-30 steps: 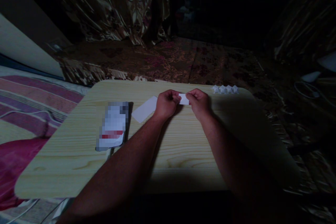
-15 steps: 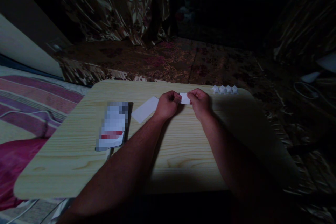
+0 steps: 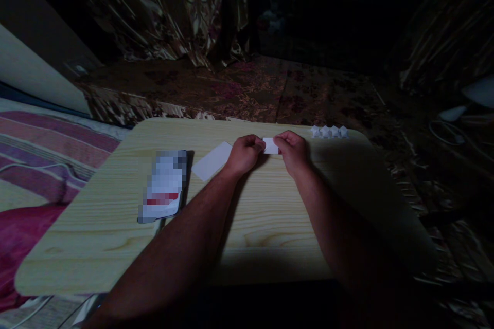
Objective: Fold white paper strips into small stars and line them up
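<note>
A small white piece of paper (image 3: 270, 146) is stretched between my two hands, just above the table's far half. My left hand (image 3: 246, 154) pinches its left end between thumb and fingers. The right end is gripped the same way by my right hand (image 3: 294, 151). Beside my left wrist lies a larger white sheet of paper (image 3: 212, 161), flat on the wood, its right end close to the hand. To the right, near the far edge, several small white folded paper stars (image 3: 330, 132) stand in a row.
The light wooden table (image 3: 96, 205) has rounded corners. A blurred-out phone (image 3: 164, 185) lies on its left part, with a cable at its near end. Left of the table is a striped bed cover (image 3: 42, 149); patterned cloth (image 3: 247, 87) covers a ledge behind.
My hands keep the same pinch on the small paper and have barely moved. The whole view has shifted slightly, with the things on the table appearing a little further left.
</note>
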The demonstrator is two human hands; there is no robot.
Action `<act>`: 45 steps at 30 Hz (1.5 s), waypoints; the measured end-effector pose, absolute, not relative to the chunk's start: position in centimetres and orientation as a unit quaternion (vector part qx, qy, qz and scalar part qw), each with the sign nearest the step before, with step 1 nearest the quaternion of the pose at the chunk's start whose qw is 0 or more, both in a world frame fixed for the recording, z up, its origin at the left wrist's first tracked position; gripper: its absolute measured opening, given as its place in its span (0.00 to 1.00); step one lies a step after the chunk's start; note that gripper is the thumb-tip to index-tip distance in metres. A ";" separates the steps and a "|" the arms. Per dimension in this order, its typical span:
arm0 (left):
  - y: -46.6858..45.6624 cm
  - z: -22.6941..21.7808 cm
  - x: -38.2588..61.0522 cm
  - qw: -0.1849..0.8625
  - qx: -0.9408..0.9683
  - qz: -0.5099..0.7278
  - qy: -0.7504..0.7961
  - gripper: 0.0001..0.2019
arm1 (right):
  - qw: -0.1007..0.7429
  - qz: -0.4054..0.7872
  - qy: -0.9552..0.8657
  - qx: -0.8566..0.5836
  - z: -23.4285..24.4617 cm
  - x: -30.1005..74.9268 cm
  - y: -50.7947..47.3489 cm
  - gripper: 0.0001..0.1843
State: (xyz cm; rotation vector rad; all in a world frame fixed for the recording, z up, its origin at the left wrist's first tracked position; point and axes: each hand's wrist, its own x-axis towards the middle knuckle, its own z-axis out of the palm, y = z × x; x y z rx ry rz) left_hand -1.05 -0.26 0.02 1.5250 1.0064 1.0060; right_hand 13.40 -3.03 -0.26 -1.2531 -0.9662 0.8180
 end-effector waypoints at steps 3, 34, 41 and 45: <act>-0.4 0.4 -1.1 0.511 0.633 0.408 0.415 0.10 | 0.630 0.361 -0.417 -0.547 -0.3 13.5 -3.0 0.08; -1.1 0.2 -1.5 0.391 0.744 0.363 0.402 0.19 | 0.699 0.358 -0.341 -0.516 -1.4 16.1 -1.6 0.08; -1.2 0.1 -0.5 0.464 0.686 0.389 0.404 0.20 | 0.684 0.352 -0.378 -0.515 -0.3 14.5 -2.4 0.09; -1.2 0.0 -0.5 0.432 0.679 0.419 0.419 0.15 | 0.659 0.353 -0.409 -0.523 0.1 14.1 -2.6 0.10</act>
